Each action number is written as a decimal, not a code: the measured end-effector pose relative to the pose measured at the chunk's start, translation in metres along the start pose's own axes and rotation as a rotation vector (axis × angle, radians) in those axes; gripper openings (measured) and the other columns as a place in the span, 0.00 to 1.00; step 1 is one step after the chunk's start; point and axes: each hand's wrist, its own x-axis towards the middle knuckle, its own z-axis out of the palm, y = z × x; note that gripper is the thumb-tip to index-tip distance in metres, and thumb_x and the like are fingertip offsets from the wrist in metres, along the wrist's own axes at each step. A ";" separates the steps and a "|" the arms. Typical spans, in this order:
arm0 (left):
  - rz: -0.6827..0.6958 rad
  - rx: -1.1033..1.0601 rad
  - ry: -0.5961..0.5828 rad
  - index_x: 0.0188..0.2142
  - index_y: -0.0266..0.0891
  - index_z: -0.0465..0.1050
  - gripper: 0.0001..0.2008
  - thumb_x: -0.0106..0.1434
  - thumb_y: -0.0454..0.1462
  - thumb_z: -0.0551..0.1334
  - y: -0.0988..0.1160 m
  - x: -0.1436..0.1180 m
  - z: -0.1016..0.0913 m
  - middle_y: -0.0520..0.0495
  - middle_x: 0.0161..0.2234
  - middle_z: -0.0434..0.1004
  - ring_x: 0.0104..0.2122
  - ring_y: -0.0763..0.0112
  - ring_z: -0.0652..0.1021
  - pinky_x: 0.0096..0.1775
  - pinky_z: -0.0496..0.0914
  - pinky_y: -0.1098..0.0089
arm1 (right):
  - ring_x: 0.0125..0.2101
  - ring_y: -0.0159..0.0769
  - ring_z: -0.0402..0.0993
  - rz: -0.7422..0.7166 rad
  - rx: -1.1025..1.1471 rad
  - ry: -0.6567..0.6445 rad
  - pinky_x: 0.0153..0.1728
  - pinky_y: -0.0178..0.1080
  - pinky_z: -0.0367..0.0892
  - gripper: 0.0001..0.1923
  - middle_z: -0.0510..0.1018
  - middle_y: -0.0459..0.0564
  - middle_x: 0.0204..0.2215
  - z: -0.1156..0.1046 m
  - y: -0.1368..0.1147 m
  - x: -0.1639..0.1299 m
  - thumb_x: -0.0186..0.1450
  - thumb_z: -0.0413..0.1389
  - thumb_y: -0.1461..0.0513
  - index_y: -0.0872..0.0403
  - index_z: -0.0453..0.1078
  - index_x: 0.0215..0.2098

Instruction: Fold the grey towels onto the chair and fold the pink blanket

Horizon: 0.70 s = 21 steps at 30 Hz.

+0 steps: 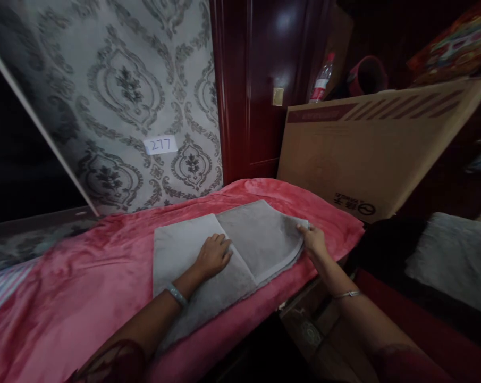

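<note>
Grey towel [208, 260] lay half-folded near the right end of the red blanket [84, 287], left hand [213, 256] flat and open upon it, right hand [312, 239] pinching its folded edge; layers likely to slip askew if that pinch loosened.

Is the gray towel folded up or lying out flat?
Partly folded. One part of the gray towel lies doubled over the rest, the left hand presses it flat and the right hand grips its edge.
</note>
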 end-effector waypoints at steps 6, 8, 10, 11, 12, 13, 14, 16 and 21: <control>-0.369 -0.847 0.107 0.46 0.39 0.77 0.22 0.65 0.53 0.58 -0.033 0.011 -0.020 0.39 0.46 0.79 0.51 0.53 0.77 0.57 0.68 0.52 | 0.28 0.36 0.69 -0.372 -0.289 -0.226 0.30 0.35 0.60 0.08 0.75 0.46 0.24 0.101 -0.054 -0.041 0.54 0.59 0.57 0.54 0.69 0.27; -0.444 -0.969 0.127 0.49 0.37 0.74 0.30 0.67 0.58 0.52 -0.050 0.008 -0.032 0.37 0.43 0.80 0.44 0.55 0.80 0.49 0.74 0.53 | 0.30 0.36 0.71 -0.510 -0.472 -0.416 0.32 0.34 0.60 0.06 0.78 0.47 0.27 0.132 -0.060 -0.081 0.60 0.56 0.61 0.54 0.71 0.34; -0.570 -1.226 0.182 0.50 0.36 0.72 0.33 0.65 0.61 0.53 -0.065 0.001 -0.044 0.38 0.38 0.80 0.39 0.57 0.82 0.43 0.76 0.56 | 0.34 0.37 0.75 -0.608 -0.634 -0.632 0.34 0.34 0.62 0.09 0.80 0.50 0.33 0.151 -0.054 -0.125 0.62 0.54 0.65 0.54 0.72 0.41; -0.640 -1.352 0.221 0.50 0.36 0.71 0.33 0.64 0.62 0.54 -0.071 -0.003 -0.049 0.39 0.36 0.80 0.36 0.58 0.82 0.40 0.77 0.58 | 0.36 0.38 0.76 -0.645 -0.714 -0.733 0.36 0.35 0.63 0.11 0.81 0.52 0.35 0.156 -0.048 -0.144 0.62 0.53 0.67 0.54 0.71 0.43; -0.707 -1.446 0.262 0.50 0.37 0.71 0.32 0.63 0.61 0.56 -0.076 -0.006 -0.052 0.41 0.35 0.80 0.34 0.60 0.81 0.37 0.77 0.60 | 0.37 0.39 0.77 -0.667 -0.787 -0.819 0.37 0.35 0.63 0.12 0.81 0.53 0.36 0.158 -0.041 -0.161 0.63 0.53 0.68 0.54 0.72 0.44; -0.761 -1.490 0.296 0.49 0.37 0.71 0.30 0.62 0.60 0.59 -0.080 -0.010 -0.054 0.42 0.34 0.80 0.32 0.62 0.81 0.35 0.77 0.62 | 0.38 0.39 0.77 -0.688 -0.841 -0.892 0.38 0.36 0.64 0.13 0.81 0.53 0.37 0.158 -0.033 -0.176 0.63 0.52 0.69 0.54 0.72 0.44; -0.794 -1.481 0.316 0.48 0.37 0.71 0.29 0.62 0.58 0.61 -0.084 -0.012 -0.054 0.44 0.33 0.79 0.30 0.63 0.80 0.33 0.76 0.64 | 0.40 0.40 0.77 -0.709 -0.877 -0.942 0.39 0.36 0.65 0.13 0.81 0.54 0.38 0.157 -0.025 -0.186 0.64 0.52 0.70 0.55 0.72 0.45; -0.824 -1.421 0.335 0.48 0.37 0.71 0.26 0.59 0.54 0.67 -0.089 -0.014 -0.050 0.45 0.31 0.79 0.28 0.65 0.80 0.31 0.75 0.67 | 0.44 0.41 0.76 -0.758 -0.880 -0.982 0.44 0.38 0.67 0.15 0.81 0.55 0.41 0.154 -0.010 -0.199 0.63 0.52 0.71 0.55 0.73 0.45; -0.800 -1.265 0.425 0.57 0.41 0.68 0.36 0.49 0.40 0.75 -0.096 0.005 -0.035 0.46 0.36 0.81 0.29 0.67 0.80 0.33 0.74 0.69 | 0.52 0.41 0.72 -0.897 -0.757 -0.938 0.53 0.43 0.67 0.23 0.78 0.56 0.53 0.147 0.010 -0.200 0.60 0.52 0.74 0.54 0.74 0.52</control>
